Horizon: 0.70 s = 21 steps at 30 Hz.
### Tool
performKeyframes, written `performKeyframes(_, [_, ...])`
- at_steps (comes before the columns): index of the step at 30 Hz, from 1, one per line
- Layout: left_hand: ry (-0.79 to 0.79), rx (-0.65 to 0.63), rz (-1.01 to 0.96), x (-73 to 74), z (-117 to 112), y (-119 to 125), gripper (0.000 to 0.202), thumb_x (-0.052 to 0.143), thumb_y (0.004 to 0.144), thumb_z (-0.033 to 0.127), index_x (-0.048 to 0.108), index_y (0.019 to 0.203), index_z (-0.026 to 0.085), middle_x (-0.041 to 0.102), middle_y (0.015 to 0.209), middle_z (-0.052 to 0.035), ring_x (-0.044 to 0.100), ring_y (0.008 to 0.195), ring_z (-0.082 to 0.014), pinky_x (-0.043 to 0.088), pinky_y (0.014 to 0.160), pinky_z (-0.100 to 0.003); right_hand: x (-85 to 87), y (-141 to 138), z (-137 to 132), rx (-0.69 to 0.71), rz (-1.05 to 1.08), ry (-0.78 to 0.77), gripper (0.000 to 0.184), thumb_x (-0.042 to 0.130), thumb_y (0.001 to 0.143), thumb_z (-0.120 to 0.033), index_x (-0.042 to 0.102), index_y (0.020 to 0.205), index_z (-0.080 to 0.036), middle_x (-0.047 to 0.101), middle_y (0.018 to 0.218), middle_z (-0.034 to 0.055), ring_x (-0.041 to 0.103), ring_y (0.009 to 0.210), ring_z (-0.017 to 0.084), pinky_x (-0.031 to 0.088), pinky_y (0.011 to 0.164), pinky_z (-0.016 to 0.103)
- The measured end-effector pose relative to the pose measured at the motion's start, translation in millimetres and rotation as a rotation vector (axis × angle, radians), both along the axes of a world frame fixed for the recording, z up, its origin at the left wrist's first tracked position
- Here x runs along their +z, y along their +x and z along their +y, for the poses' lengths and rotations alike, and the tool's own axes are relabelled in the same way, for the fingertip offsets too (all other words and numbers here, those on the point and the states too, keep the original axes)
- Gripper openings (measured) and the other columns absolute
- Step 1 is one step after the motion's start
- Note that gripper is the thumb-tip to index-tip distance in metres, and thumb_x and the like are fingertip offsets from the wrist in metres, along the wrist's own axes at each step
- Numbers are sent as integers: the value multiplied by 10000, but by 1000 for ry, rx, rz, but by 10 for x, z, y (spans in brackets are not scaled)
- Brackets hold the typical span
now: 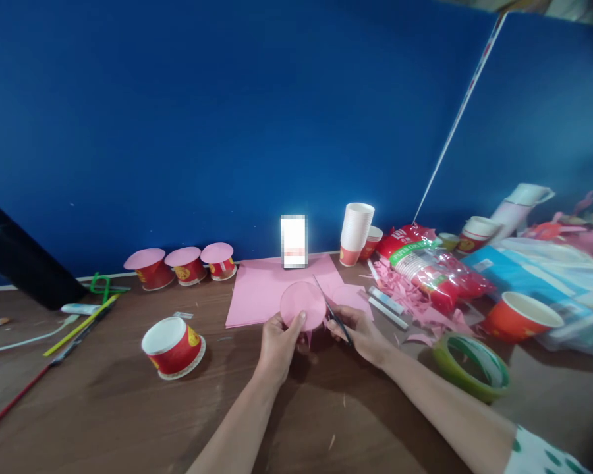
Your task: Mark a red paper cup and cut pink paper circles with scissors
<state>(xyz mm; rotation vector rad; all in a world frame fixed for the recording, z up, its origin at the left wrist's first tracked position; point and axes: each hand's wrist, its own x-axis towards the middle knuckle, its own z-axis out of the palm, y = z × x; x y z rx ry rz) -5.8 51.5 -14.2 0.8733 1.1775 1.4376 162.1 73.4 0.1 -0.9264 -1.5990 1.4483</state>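
Observation:
My left hand (279, 342) pinches a round pink paper disc (301, 304) between thumb and fingers, above the brown table. A narrow strip of pink hangs below the disc. My right hand (360, 337) is closed around scissors (344, 326) with dark handles. Their blade points up and away, right beside the disc's right edge; whether it touches the paper I cannot tell. Behind both hands lies a stack of pink paper sheets (252, 293), partly covered by them. Another rounded pink piece (353, 297) rests on the stack's right side.
Several red cups (158, 276) with pink discs stand along the wall. A cut-down cup (170, 349) is nearer left. Stacked white cups (358, 224), a red plastic pack (420, 263), pink scraps (400, 289) and green tape (469, 365) lie right. A bright screen (294, 240) stands behind.

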Motion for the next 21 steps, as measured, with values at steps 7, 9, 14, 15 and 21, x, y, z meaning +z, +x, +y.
performKeyframes(7, [-23, 3, -12, 6, 2, 5, 339, 680, 627, 418, 580, 703, 102, 518, 445, 20, 432, 357, -78, 352, 347, -195, -4, -5, -1, -8, 5, 4, 307, 627, 740, -419, 581, 847, -135, 486, 623, -19, 418, 540, 86, 309, 489, 207])
performKeyframes(9, [-26, 6, -26, 12, -1, 8, 341, 684, 622, 418, 582, 700, 102, 521, 447, 20, 433, 358, -79, 355, 347, -197, -8, -1, 2, -10, -7, 16, 313, 622, 741, -426, 582, 839, -131, 476, 612, -23, 410, 533, 84, 303, 484, 208])
performKeyframes(14, [-11, 13, -52, 25, -5, 11, 330, 688, 621, 405, 588, 705, 103, 527, 462, 25, 433, 371, -74, 360, 357, -194, -3, 6, 4, -18, -24, 29, 307, 617, 744, -422, 591, 840, -132, 474, 609, -26, 408, 533, 80, 305, 487, 206])
performKeyframes(15, [-12, 18, -55, 25, -4, 11, 329, 690, 619, 405, 587, 701, 103, 523, 460, 26, 431, 371, -74, 356, 354, -193, 2, 6, 2, -17, -29, 32, 304, 617, 745, -420, 594, 841, -133, 474, 608, -26, 408, 534, 80, 305, 488, 206])
performKeyframes(21, [-10, 36, -74, 28, -3, 12, 334, 695, 609, 408, 595, 705, 105, 543, 481, 22, 442, 379, -75, 360, 364, -196, 10, -3, -2, -25, -42, 36, 324, 621, 739, -427, 606, 860, -128, 474, 609, -20, 411, 541, 87, 310, 490, 210])
